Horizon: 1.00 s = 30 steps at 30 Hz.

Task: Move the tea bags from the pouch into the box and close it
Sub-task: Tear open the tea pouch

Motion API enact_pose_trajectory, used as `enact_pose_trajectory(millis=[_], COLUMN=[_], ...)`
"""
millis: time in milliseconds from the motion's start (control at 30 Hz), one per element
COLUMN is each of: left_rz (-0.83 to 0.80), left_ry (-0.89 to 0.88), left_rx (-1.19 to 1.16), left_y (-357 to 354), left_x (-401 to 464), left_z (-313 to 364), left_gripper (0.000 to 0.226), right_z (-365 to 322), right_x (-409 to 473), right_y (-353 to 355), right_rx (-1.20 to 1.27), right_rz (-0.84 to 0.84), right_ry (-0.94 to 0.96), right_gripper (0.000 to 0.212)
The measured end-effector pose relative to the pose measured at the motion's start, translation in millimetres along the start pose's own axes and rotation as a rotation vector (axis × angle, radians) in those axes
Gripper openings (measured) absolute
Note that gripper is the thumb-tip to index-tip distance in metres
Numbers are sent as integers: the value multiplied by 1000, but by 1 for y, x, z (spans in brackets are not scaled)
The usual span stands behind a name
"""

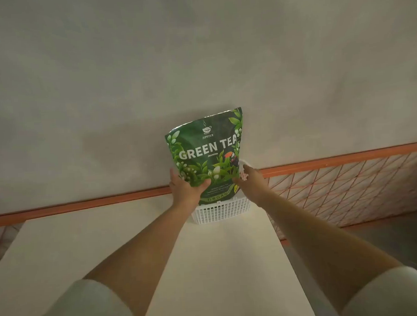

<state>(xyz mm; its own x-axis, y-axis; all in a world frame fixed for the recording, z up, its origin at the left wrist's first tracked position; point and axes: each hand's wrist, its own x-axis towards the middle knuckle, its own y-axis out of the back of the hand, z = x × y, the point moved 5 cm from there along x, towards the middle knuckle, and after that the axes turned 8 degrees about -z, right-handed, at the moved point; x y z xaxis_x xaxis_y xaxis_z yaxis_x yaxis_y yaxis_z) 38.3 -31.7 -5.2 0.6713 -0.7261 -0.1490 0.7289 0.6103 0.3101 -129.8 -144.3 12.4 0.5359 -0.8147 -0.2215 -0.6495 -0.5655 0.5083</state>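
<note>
My left hand [185, 190] grips the lower left corner of the pouch [208, 155], thumb across the front and fingers behind its edge, a little below the middle of the frame. My right hand [252, 182] is at the pouch's lower right side, fingers loosely spread; its fingertips [237, 180] touch the front of the pouch, but I cannot tell whether it has closed on anything. Both my bare forearms run up from the bottom corners of the frame, with pale short sleeves [89, 304] at the lower edge. The pouch is dark green with leaves, white flowers and a bird printed on it, and reads GREEN TEA, Jasmine, with ORGANIC along the bottom. It stands upright, tilted slightly to the right, with its base inside a white slatted basket [220, 213] that sits at the far end of the bench [207, 265], just below the centre of the frame. The top of the pouch looks sealed flat. The bench is pale and bare apart from the basket. Behind it, an orange rail [85, 204] runs from the left edge up to the right edge, with orange criss-cross mesh [347, 190] below it on the right side. A plain grey wall [198, 62] fills the whole upper half of the frame.
</note>
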Motion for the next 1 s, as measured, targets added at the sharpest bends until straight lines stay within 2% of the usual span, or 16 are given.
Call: enact_pose_trajectory(millis=[100,200,233,333,367,400,467,533,600,733,867,1000], left_rz=[-3,-17,-19,8,8,-5,-33,-33,-3,57,82,63], left_ry=[-6,5,18,74,88,101,106,81,71,77,48,-33], left_rx=[-31,-61,-74,-89,-107,-133,-155,-75,15,40,-44,-77], left_y=[-1,-4,-5,-6,-5,-7,-11,-15,-16,-6,4,19], left_x=[8,14,16,21,22,22,21,17,15,10,8,8], left_z=[-3,-4,-2,-1,1,3,8,18,26,32,35,55], left_gripper=[112,105,103,93,89,83,68,45,26,12,23,31], right_z=[2,3,5,-1,-4,-7,-12,-19,-19,-20,-28,-47], right_x=[15,28,32,33,32,30,27,22,18,6,-7,-17], right_y=[0,-5,-7,-11,-13,-16,-21,-23,-22,-19,-3,12], right_rx=[124,235,268,329,347,353,366,379,386,387,377,367], right_rz=[-34,-94,-108,-156,-180,-199,-233,-243,-256,-287,-242,-207], right_ry=[-15,-22,-22,28,46,52,52,64,74,105,141,171], right_gripper=[76,88,83,43,36,38,54,61,59,45,25,28])
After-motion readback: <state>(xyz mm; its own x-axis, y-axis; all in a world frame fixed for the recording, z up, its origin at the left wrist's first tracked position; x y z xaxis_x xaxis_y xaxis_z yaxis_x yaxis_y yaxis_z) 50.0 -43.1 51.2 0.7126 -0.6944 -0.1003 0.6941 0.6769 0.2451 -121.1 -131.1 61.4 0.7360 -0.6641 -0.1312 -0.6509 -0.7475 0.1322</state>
